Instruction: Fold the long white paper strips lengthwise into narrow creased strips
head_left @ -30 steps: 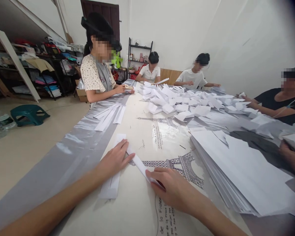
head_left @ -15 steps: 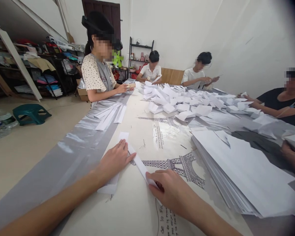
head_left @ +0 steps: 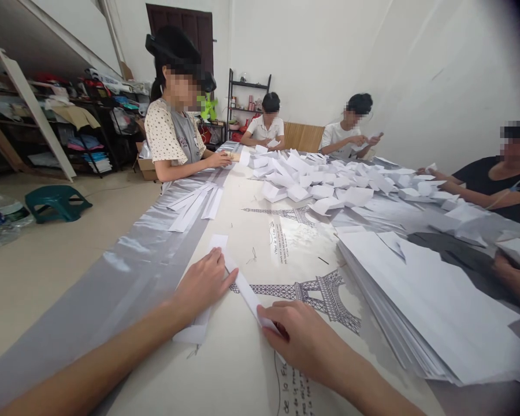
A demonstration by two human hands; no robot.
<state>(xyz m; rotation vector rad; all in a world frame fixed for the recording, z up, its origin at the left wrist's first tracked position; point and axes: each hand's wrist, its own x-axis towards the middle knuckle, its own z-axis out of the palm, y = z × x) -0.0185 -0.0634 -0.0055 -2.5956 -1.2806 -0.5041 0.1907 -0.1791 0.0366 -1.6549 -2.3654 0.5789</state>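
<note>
A white paper strip (head_left: 248, 290) runs slantwise over the printed tablecloth between my two hands. My left hand (head_left: 208, 274) lies flat on its upper end, fingers stretched forward and thumb out to the side, pressing the paper down. Between the thumb and fingers of my right hand (head_left: 292, 332), the lower end of the strip is pinched; the fingertips partly hide it. Another stretch of white paper (head_left: 190, 333) shows beneath my left wrist, and a paper end (head_left: 219, 241) sticks out past the left fingertips. Whether these join the slanted strip is hidden.
A thick stack of white sheets (head_left: 429, 294) lies to the right. Loose strips (head_left: 193, 208) rest ahead on the left. Folded white paper pieces (head_left: 320, 179) are heaped farther back. Several people sit around the table, one person (head_left: 177, 127) at the left edge. A green stool (head_left: 58, 202) stands on the floor.
My hands and the paper strip stay almost in place. At the back, a person's hands and the paper in them have shifted slightly. The view has tipped a little.
</note>
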